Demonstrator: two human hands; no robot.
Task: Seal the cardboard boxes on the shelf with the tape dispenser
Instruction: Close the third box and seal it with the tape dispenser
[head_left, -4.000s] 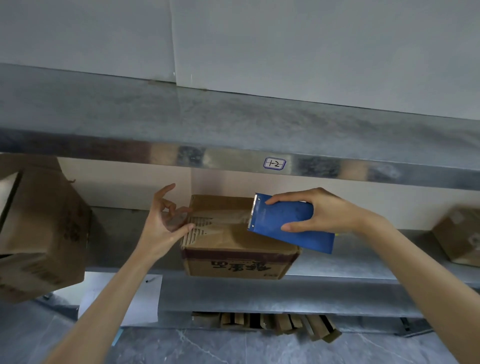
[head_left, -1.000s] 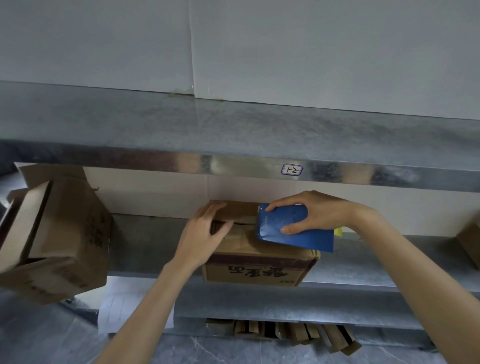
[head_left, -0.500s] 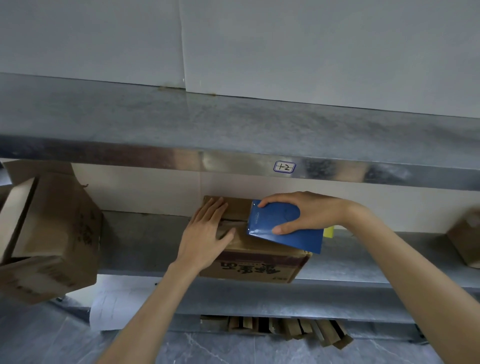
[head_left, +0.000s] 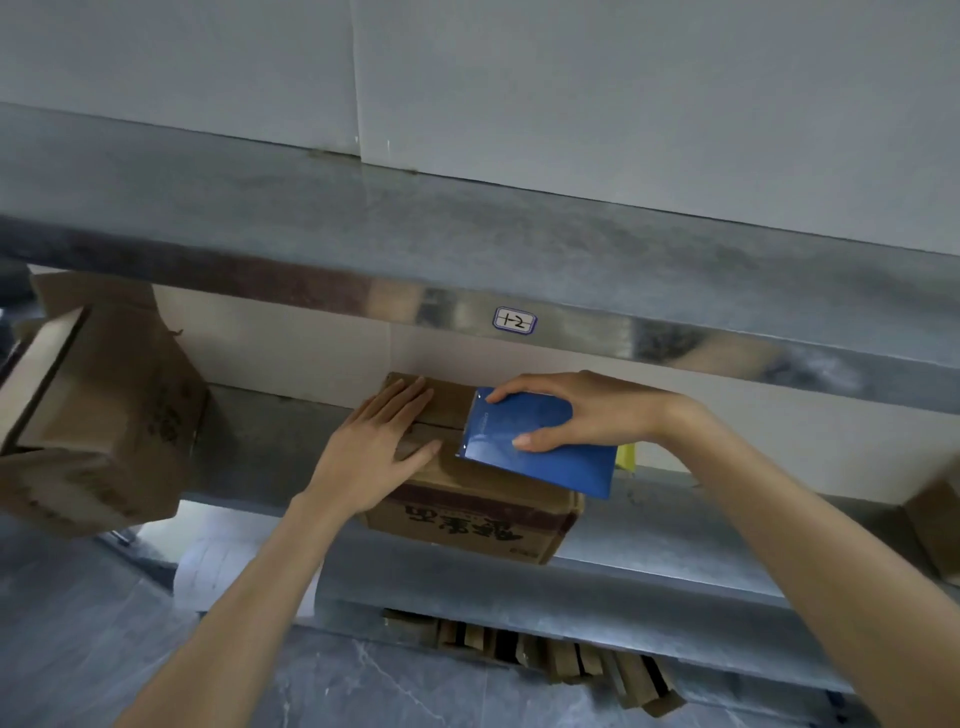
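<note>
Far left: tilted box (head_left: 104, 415) overhanging shelf (head_left: 675, 535). Centre: left hand (head_left: 374, 452), fingers flat, presses top flaps of small box (head_left: 467, 514). Just right, not touching: right hand (head_left: 582, 415) grips blue dispenser (head_left: 540, 457), front edge on the small box's top. Yellow bit (head_left: 626, 456) behind, perhaps tape.

I take the middle box (head_left: 470, 512) as my mark. Above it the upper shelf (head_left: 322, 291) hangs low, and that slot is filled by my left hand (head_left: 374, 452), lying flat, and my right hand (head_left: 587, 410) gripping the tape dispenser (head_left: 545, 457). Left of it, bare lower shelf (head_left: 260, 441) runs to a tilted box (head_left: 104, 415). Right of it, bare shelf reaches another box (head_left: 935, 525).
</note>
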